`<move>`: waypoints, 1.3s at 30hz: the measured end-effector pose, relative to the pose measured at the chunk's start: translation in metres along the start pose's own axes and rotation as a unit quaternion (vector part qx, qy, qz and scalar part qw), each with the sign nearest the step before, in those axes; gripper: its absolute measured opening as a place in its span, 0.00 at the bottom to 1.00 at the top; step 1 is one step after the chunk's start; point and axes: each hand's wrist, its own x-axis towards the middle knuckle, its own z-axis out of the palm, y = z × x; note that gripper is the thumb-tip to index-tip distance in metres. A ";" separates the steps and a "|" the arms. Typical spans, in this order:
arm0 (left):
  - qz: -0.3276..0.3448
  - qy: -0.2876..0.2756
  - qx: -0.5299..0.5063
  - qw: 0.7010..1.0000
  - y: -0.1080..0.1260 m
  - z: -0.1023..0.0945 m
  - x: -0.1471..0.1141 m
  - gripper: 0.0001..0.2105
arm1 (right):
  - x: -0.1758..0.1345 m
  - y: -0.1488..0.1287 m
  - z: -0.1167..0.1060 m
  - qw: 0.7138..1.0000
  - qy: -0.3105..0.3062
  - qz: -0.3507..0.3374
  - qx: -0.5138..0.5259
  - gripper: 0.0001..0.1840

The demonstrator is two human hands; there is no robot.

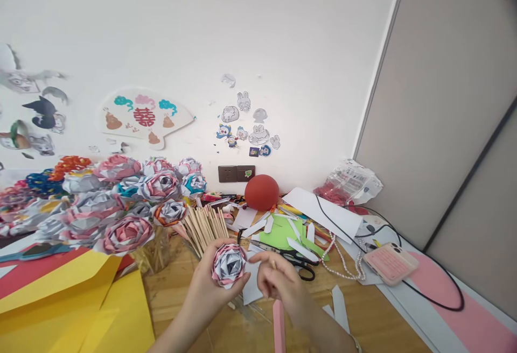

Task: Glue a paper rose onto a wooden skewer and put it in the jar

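While the left hand [207, 279] grasps a round pink-and-white folded-paper flower [229, 265] at near centre, the right hand [283, 282], apparently clenched on a thin wooden stick [274, 265], points its index finger at the flower's right edge, so shaping seems the step, calling next for light pressure.

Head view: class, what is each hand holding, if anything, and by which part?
The left hand holds a pink-and-white paper rose around its outer petals. Whether the right hand holds anything in its curled fingers cannot be told.
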 end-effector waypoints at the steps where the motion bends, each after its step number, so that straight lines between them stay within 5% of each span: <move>1: -0.008 -0.007 -0.005 1.000 0.001 0.001 -0.001 0.18 | 0.000 -0.001 -0.002 1.000 0.008 -0.021 0.003 0.16; 10: -0.073 -0.067 -0.078 0.992 0.007 0.015 -0.005 0.32 | -0.006 0.003 -0.010 0.982 0.062 -0.077 -0.163 0.10; 18: -0.064 -0.046 -0.031 0.996 0.000 0.022 -0.008 0.26 | 0.001 -0.008 -0.007 0.892 0.116 -0.131 -0.417 0.15; 23: -0.060 -0.041 -0.027 0.997 -0.002 0.024 -0.008 0.18 | -0.002 0.000 -0.003 0.880 0.098 -0.160 -0.436 0.18; 39: -0.033 -0.016 0.038 0.999 -0.003 0.027 -0.017 0.18 | -0.002 0.013 0.002 0.861 0.143 -0.205 -0.442 0.19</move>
